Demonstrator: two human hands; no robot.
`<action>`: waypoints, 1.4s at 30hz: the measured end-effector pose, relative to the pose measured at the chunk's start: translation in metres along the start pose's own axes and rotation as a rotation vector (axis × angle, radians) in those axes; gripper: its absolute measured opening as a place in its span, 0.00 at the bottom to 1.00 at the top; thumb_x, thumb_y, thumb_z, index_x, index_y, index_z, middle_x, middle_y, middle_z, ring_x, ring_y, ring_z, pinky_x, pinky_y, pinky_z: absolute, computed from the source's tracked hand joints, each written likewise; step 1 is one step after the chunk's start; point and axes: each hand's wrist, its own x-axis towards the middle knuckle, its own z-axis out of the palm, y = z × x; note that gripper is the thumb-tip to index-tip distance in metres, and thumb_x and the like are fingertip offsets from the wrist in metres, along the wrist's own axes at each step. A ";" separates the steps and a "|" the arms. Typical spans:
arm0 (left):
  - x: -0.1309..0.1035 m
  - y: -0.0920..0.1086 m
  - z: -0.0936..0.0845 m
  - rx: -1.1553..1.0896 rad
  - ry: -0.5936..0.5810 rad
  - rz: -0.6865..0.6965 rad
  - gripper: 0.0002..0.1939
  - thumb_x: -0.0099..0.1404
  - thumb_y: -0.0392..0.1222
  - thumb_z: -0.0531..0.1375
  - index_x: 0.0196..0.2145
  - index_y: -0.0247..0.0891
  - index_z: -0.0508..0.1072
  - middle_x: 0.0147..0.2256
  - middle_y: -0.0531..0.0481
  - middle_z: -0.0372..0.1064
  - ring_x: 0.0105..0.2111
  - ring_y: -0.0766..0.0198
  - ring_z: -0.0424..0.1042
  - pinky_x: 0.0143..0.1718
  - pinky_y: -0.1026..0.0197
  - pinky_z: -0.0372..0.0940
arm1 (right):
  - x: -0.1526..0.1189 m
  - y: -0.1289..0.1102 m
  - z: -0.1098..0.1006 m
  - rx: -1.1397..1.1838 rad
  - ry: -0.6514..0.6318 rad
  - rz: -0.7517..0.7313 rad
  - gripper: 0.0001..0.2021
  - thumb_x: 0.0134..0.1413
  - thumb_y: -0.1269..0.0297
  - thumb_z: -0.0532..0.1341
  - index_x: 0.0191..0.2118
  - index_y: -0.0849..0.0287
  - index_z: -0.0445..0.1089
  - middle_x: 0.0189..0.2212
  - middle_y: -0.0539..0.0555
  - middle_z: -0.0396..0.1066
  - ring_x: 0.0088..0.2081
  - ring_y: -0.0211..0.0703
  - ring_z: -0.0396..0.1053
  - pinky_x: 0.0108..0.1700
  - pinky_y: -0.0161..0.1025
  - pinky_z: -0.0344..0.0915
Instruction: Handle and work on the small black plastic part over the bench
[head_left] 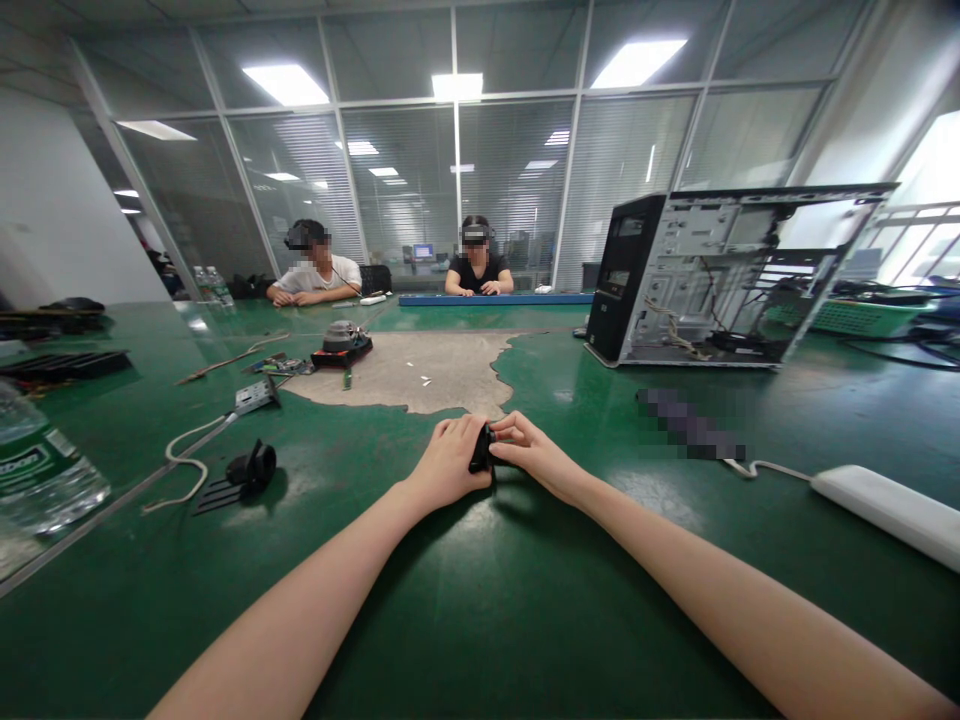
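Observation:
A small black part [480, 452], its kind hard to make out, is between my two hands just above the green table [450, 620]. My left hand [447, 462] is closed around its left side, with the fingers over the top. From the right, my right hand [536, 455] touches the part with thumb and fingertips pinched together. Much of the part is hidden by the fingers. To the left of my hands lies a black plastic piece [253, 466] with a round end and flat slats. Beyond my hands is a bare beige patch [420, 375] in the tabletop.
An open computer case [634, 280] stands at the back right. A white power strip [892, 505] lies at the right, a water bottle [45, 470] at the left. A cooler with a fan [343, 343] sits behind. Two people [319, 275] sit across the table.

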 end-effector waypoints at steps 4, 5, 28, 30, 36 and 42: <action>0.000 0.000 0.000 -0.005 -0.001 -0.002 0.27 0.47 0.38 0.57 0.46 0.41 0.53 0.43 0.47 0.59 0.46 0.56 0.59 0.48 0.52 0.51 | 0.002 0.002 0.002 0.021 0.036 0.020 0.12 0.43 0.59 0.61 0.34 0.56 0.62 0.30 0.49 0.67 0.33 0.36 0.65 0.39 0.39 0.62; 0.000 0.000 0.000 -0.005 -0.001 -0.002 0.27 0.47 0.38 0.57 0.46 0.41 0.53 0.43 0.47 0.59 0.46 0.56 0.59 0.48 0.52 0.51 | 0.002 0.004 0.002 0.022 0.039 0.026 0.12 0.42 0.59 0.61 0.34 0.56 0.62 0.30 0.49 0.67 0.33 0.36 0.65 0.39 0.39 0.62; 0.000 -0.001 0.000 0.007 0.005 0.010 0.27 0.48 0.38 0.57 0.46 0.40 0.54 0.43 0.47 0.60 0.46 0.56 0.59 0.48 0.53 0.51 | 0.005 0.010 0.001 0.002 0.041 0.050 0.14 0.43 0.60 0.61 0.38 0.57 0.62 0.37 0.52 0.66 0.36 0.37 0.65 0.41 0.39 0.61; 0.000 -0.001 0.001 0.011 0.003 0.012 0.28 0.48 0.38 0.57 0.47 0.40 0.53 0.43 0.47 0.59 0.46 0.56 0.59 0.48 0.53 0.51 | 0.006 0.011 0.000 -0.016 0.035 0.056 0.13 0.44 0.60 0.60 0.38 0.59 0.63 0.37 0.52 0.66 0.37 0.38 0.65 0.42 0.40 0.61; 0.000 -0.001 0.000 0.002 0.013 0.022 0.27 0.47 0.38 0.57 0.45 0.40 0.54 0.42 0.48 0.60 0.45 0.56 0.59 0.48 0.53 0.51 | 0.002 0.002 0.001 -0.015 -0.016 0.004 0.14 0.40 0.66 0.64 0.35 0.56 0.61 0.34 0.49 0.67 0.38 0.37 0.65 0.43 0.39 0.60; 0.000 -0.001 0.001 -0.002 0.015 0.019 0.27 0.47 0.38 0.57 0.45 0.40 0.54 0.42 0.48 0.60 0.45 0.56 0.59 0.48 0.53 0.51 | 0.002 0.002 0.002 0.023 0.003 0.007 0.12 0.43 0.62 0.61 0.35 0.56 0.61 0.34 0.49 0.67 0.36 0.37 0.66 0.41 0.40 0.61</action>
